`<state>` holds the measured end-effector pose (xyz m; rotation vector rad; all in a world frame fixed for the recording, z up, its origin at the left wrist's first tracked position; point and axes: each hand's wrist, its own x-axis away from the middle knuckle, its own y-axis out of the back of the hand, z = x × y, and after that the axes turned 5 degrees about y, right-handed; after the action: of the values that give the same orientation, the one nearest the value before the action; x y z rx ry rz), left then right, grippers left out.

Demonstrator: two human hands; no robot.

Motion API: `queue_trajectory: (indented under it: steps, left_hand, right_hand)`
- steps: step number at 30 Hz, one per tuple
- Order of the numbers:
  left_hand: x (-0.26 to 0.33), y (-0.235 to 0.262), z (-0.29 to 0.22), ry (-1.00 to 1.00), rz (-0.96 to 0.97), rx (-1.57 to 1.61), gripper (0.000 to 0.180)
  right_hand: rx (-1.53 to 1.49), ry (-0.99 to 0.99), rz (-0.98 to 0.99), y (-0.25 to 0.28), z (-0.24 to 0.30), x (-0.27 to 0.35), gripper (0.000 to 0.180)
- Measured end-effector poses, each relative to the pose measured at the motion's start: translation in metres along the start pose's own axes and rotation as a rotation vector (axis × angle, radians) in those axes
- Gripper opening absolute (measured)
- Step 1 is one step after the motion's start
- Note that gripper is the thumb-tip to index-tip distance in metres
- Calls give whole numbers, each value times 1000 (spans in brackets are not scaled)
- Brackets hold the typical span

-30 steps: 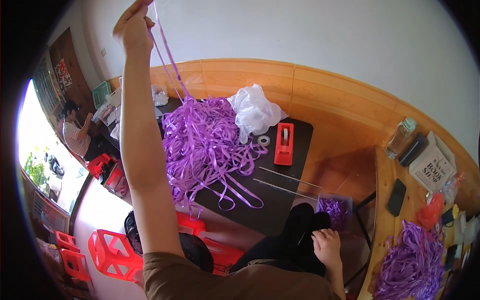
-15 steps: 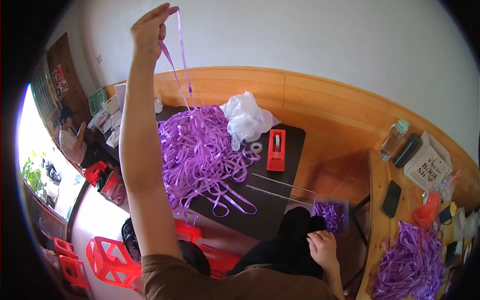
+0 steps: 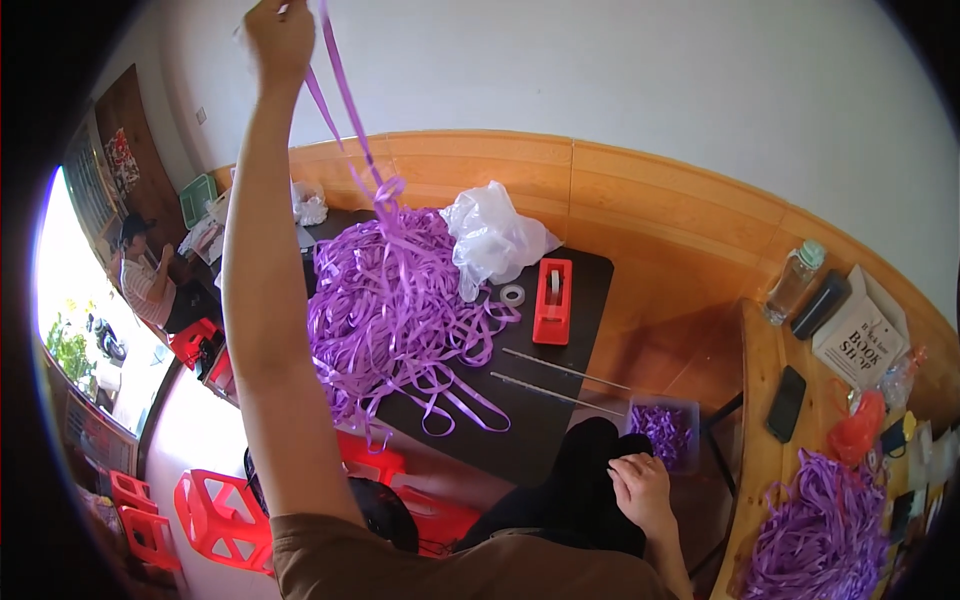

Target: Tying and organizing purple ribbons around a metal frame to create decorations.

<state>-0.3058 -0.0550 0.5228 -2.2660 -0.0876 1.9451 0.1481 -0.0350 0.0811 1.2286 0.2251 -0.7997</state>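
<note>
High at the upper left, my left hand [image 3: 278, 42] is closed on a purple ribbon [image 3: 346, 95], cut off partly by the frame's top edge. Its strands run down, taut, to a loose knot of loops above a large tangled ribbon pile [image 3: 385, 310] on the dark table [image 3: 530, 425]. My right hand [image 3: 640, 488] lies on my knee with its fingers loosely extended and nothing in it. Beside that knee is a clear plastic bin [image 3: 690, 448] with short purple ribbon pieces inside.
A red tape dispenser [image 3: 553, 310], a tape roll [image 3: 512, 295], a white plastic bag [image 3: 490, 240] and two thin rods [image 3: 555, 392] lie on the table. A wooden counter at right carries a phone [image 3: 786, 403], a bottle [image 3: 793, 283] and more ribbon [image 3: 825, 530]. Another person [image 3: 150, 275] sits far left.
My left hand has risen and moved left, drawing the ribbon higher and lifting a knot of loops from the pile. My right hand has barely moved.
</note>
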Motion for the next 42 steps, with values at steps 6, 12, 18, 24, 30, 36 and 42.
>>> queue_trajectory:
  steps: [6, 12, 18, 24, 30, 36, 42]
  left_hand:
    - [7, -6, 50, 13, 65, 7, 24]
    - [25, -11, 64, -193, 277, -22, 23]
    - [31, -5, 43, 79, 294, 151, 21]
    - [36, -17, -4, 279, 288, 318, 17]
    - [34, -15, -30, 322, 149, 297, 16]
    - [46, -27, -67, 262, 259, 176, 16]
    - [61, -28, -76, 143, 323, 408, 17]
  right_hand:
    - [25, 12, 12, -4, -4, -9, 12]
    - [-37, 6, 58, -15, 3, -14, 12]
    - [-45, 32, 16, -16, -2, -21, 14]
    - [-107, 81, -36, -6, 0, -47, 15]
    - [-406, 144, -105, 3, 24, -103, 17]
    - [-772, 56, -48, -1, 65, -206, 29]
    - [-968, 56, -118, -56, 97, -271, 41]
